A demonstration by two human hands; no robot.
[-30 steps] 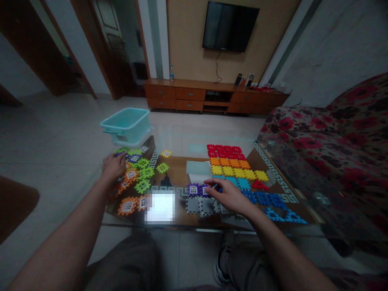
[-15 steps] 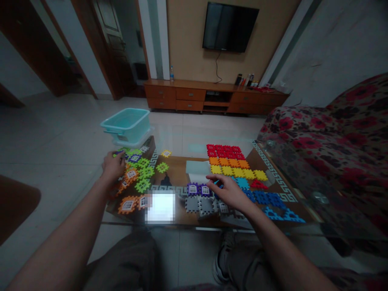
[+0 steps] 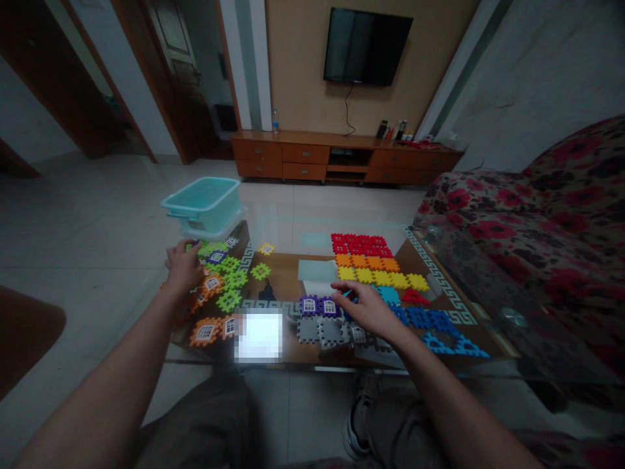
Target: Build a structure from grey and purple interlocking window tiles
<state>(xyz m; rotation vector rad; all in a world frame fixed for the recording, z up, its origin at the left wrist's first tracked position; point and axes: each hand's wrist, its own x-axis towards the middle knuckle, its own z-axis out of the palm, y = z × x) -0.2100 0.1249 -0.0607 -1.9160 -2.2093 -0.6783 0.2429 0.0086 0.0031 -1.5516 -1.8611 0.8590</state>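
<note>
My right hand (image 3: 370,311) pinches a small blue plastic interlocking tile (image 3: 349,295) at its fingertips; my left hand (image 3: 183,266) curls loosely over the loose green and purple plastic tiles (image 3: 222,260), hold unclear.

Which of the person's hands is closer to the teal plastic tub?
The left hand is nearer: it rests on the loose pile just in front of the teal tub. The right hand lies farther right, among the sorted tiles.

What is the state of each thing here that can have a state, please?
left hand: resting on the loose pile of tiles, fingers curled.
right hand: fingers over the joined rows.
loose pile of tiles: scattered, not joined.
joined rows: interlocked, sorted by colour.
purple tiles: two, side by side.
teal bin: open, no lid.
TV: off.
</note>
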